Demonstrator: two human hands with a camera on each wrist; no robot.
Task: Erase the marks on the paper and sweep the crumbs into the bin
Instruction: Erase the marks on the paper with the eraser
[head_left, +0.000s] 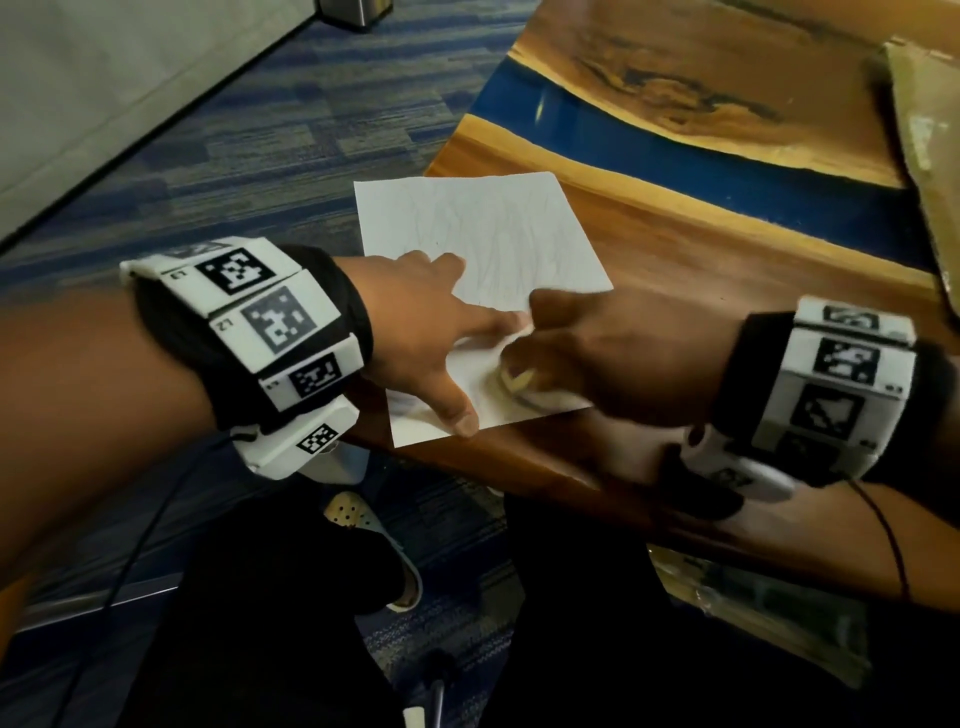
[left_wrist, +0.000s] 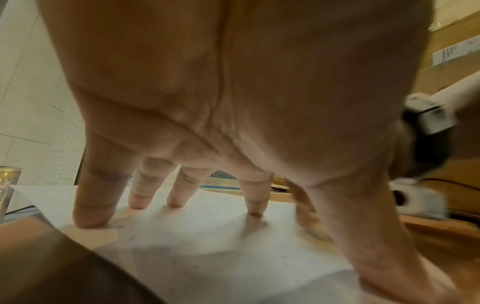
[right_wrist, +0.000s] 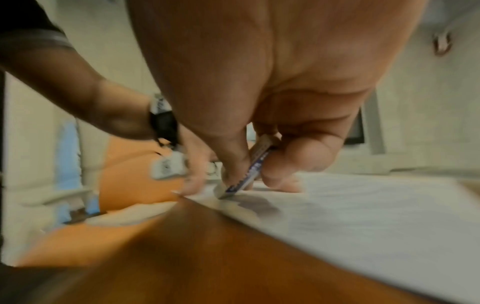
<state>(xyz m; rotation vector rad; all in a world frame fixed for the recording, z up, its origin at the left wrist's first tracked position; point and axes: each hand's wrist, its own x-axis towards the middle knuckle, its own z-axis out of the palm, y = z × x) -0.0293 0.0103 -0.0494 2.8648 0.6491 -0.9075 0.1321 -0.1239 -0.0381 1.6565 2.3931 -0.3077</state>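
Observation:
A white sheet of paper (head_left: 498, 244) with faint pencil lines lies at the near left corner of the wooden table (head_left: 701, 270), partly overhanging its left edge. My left hand (head_left: 441, 332) presses it flat with spread, straight fingers (left_wrist: 140, 197). My right hand (head_left: 587, 353) pinches a white eraser (right_wrist: 244, 172) in a blue-printed sleeve. The eraser's tip is down on the paper (right_wrist: 363, 209) near the sheet's near right edge, close to my left forefinger. Small specks dot the paper (left_wrist: 207, 236) in the left wrist view.
A brown cardboard box (head_left: 924, 171) sits on the table at the far right. A metal bin (head_left: 353, 13) stands on the carpet at the top, far from the table. A blue resin band (head_left: 675, 150) runs across the tabletop.

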